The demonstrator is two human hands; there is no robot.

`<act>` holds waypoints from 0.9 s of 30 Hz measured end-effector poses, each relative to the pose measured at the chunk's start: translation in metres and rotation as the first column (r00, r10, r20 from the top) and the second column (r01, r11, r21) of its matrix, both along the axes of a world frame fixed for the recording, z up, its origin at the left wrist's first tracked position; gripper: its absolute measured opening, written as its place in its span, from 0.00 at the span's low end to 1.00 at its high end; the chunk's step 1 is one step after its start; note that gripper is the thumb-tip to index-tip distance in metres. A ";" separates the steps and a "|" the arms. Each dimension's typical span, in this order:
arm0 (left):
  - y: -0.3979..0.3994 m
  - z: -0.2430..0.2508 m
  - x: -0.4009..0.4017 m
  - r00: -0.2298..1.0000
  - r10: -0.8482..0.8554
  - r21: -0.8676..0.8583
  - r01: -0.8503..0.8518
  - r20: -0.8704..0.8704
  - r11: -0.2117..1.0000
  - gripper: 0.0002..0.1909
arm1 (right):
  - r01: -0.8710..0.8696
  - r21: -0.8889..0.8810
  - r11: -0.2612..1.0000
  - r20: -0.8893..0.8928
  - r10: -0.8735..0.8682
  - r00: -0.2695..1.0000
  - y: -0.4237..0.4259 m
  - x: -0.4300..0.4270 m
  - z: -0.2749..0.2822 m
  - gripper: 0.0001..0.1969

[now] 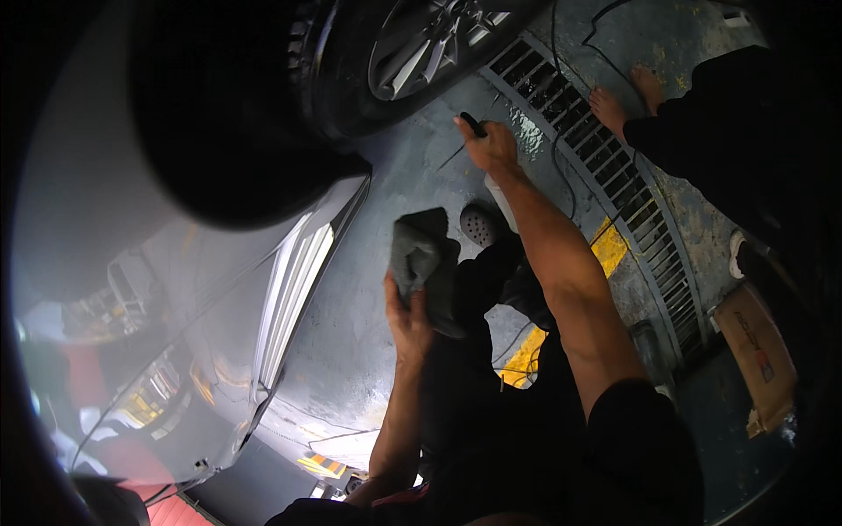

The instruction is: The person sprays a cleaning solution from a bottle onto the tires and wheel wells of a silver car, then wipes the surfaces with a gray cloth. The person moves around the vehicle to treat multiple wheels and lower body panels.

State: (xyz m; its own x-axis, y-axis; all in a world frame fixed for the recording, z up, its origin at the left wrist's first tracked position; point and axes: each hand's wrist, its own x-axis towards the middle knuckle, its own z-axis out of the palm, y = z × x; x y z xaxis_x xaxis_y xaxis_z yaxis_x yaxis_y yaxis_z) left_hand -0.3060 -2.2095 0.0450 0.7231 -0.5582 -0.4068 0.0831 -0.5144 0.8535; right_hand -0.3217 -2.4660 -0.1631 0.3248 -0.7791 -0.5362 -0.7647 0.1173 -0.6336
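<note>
My left hand (409, 332) grips a folded grey cloth (421, 230) in front of my body, beside the car's lower side panel. Farther forward, my right hand (493, 148) is closed around a black nozzle-like piece (472, 125). Part of a white bottle-like body (502, 200) shows behind that wrist; whether the two are joined I cannot tell. Nearest to the right hand is a car wheel with a silver spoked rim (427, 62) and black tyre (342, 98). The glossy car body (197, 289) fills the left side, with reflections across it.
A metal drain grate (598, 141) curves across the grey floor (342, 296) at the right. Black cables (556, 141) lie around it. Another person's bare feet (612, 108) are beyond the grate. A cardboard box (756, 355) stands at the right, and yellow floor markings (609, 248) run near my legs.
</note>
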 end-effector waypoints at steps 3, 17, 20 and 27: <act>-0.020 -0.009 0.021 0.995 0.053 -0.114 -0.043 0.085 0.993 0.20 | 0.146 0.092 0.985 0.029 -0.149 0.988 -0.016 -0.002 -0.020 0.36; -0.076 -0.085 0.019 0.885 0.465 -0.604 -0.376 -0.010 0.703 0.21 | 0.484 0.032 0.874 0.103 -0.485 0.869 -0.137 -0.041 -0.095 0.46; -0.079 -0.098 0.010 0.908 0.413 -0.657 -0.357 -0.076 0.663 0.22 | 0.624 -0.182 0.760 0.154 -0.605 0.782 -0.176 -0.055 -0.122 0.43; -0.075 -0.117 0.002 0.884 0.455 -0.758 -0.370 -0.109 0.538 0.25 | 0.621 -0.308 0.721 0.446 -0.467 0.764 -0.255 -0.071 -0.058 0.41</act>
